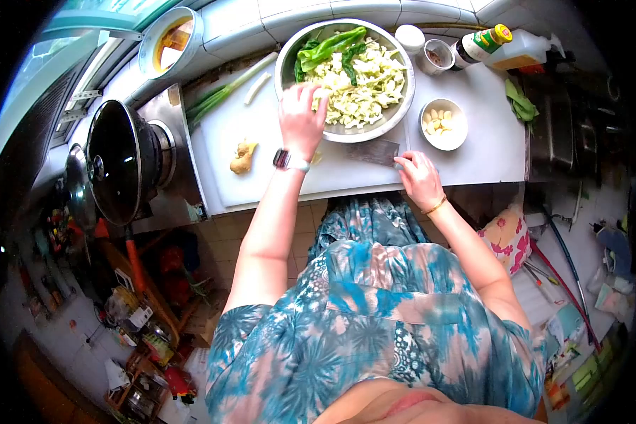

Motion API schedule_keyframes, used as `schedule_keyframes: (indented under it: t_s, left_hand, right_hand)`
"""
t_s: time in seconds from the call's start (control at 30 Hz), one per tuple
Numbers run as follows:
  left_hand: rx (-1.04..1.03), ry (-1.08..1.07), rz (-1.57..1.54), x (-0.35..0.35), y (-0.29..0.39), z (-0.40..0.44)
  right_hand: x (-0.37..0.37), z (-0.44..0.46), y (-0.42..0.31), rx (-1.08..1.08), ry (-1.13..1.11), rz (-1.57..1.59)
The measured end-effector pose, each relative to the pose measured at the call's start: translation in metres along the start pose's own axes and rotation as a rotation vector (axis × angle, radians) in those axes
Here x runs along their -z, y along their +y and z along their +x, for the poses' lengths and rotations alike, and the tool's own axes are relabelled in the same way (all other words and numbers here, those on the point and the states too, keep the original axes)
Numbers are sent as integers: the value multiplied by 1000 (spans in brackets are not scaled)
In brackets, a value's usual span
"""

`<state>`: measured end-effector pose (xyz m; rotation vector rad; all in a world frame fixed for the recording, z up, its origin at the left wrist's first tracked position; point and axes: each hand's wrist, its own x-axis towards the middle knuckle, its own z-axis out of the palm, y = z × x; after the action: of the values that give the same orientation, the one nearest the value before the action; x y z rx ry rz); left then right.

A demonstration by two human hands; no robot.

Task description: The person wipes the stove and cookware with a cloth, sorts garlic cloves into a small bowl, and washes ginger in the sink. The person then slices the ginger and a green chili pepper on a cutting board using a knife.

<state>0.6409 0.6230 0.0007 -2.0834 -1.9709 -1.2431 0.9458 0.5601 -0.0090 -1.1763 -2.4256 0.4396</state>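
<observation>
A large metal bowl (pixel 287 62) holds chopped pale cabbage (pixel 360 81) and long green peppers (pixel 332 48). At its near left rim is my left hand (pixel 302 116), fingers curled over the edge; what they hold, if anything, is hidden. My right hand (pixel 422 180) is closed around the handle end of a cleaver (pixel 374 152), whose dark blade lies flat on the white board (pixel 233 192), just below the bowl. Ginger (pixel 243 157) rests on the board to the left. A small white bowl (pixel 454 143) of peeled garlic (pixel 439 121) stands to the right.
Scallions (pixel 222 95) lie at the back left. A black wok (pixel 116 166) sits on the stove at left, below a bowl of brown liquid (pixel 143 53). Jars (pixel 435 58) and a sauce bottle (pixel 480 46) stand behind the garlic; a green leaf (pixel 521 102) is at the right edge.
</observation>
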Motion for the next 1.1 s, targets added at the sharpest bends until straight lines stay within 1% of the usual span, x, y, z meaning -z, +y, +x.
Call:
schedule_keyframes:
  t_s: [0.1, 0.17, 0.2, 0.23, 0.3, 0.37, 0.43, 0.47, 0.5, 0.57, 0.6, 0.63, 0.7, 0.77, 0.83, 0.9, 0.97, 1.03, 1.07, 1.1]
  left_hand:
    - [-2, 77, 51, -26, -15, 57]
    - [-52, 49, 220, -41, -37, 85]
    - [-20, -85, 339, -42, -49, 94]
    - [-14, -81, 342, -37, -55, 98]
    - [36, -268, 434, -28, -62, 105]
    - [-1, -236, 419, -30, -63, 107]
    - [-57, -128, 347, -32, -68, 101]
    - [-46, -195, 316, -29, -69, 100]
    - [-45, -196, 316, -29, -66, 99]
    - [-33, -130, 235, -27, -58, 96]
    - [-61, -40, 176, -29, -51, 96]
    - [-57, -40, 179, -18, -44, 96]
    - [189, 49, 54, 5, -35, 90]
    - [199, 141, -57, 30, -52, 72]
    - [287, 164, -346, 55, -66, 35]
    - [628, 91, -882, 65, -97, -21]
    - [1000, -66, -1107, 109, -81, -66]
    - [1144, -83, -1258, 118, -73, -108]
    - [1179, -87, -1328, 120, -72, -124]
    - [1202, -96, -1331, 120, -69, -138]
  right_hand:
    - [12, 9, -7, 5, 20, -9]
    - [11, 9, -7, 12, 10, -22]
    - [6, 9, -9, 20, -38, -31]
    - [1, 10, -11, 28, -85, -42]
    - [-13, 12, -18, 29, -110, -67]
    - [-25, 11, -18, 42, -111, -148]
    - [-43, 11, -17, 60, -98, -180]
    - [-49, 12, -18, 67, -103, -198]
    - [-53, 13, -18, 72, -107, -222]
    - [-57, 16, -19, 83, -98, -262]
    - [-53, 15, -17, 71, -117, -328]
    - [-54, 16, -17, 66, -132, -374]
    - [-61, 16, -13, 69, -155, -423]
    - [-69, 19, -8, 81, -174, -463]
    - [-70, 14, -1, 89, -173, -411]
    - [-69, 10, 6, 61, -178, -278]
    - [-43, 11, -10, 19, -179, -133]
    - [-27, 7, -14, -26, -184, -65]
    - [-23, 4, -8, -33, -186, -11]
    - [-20, 0, -2, -45, -190, 41]
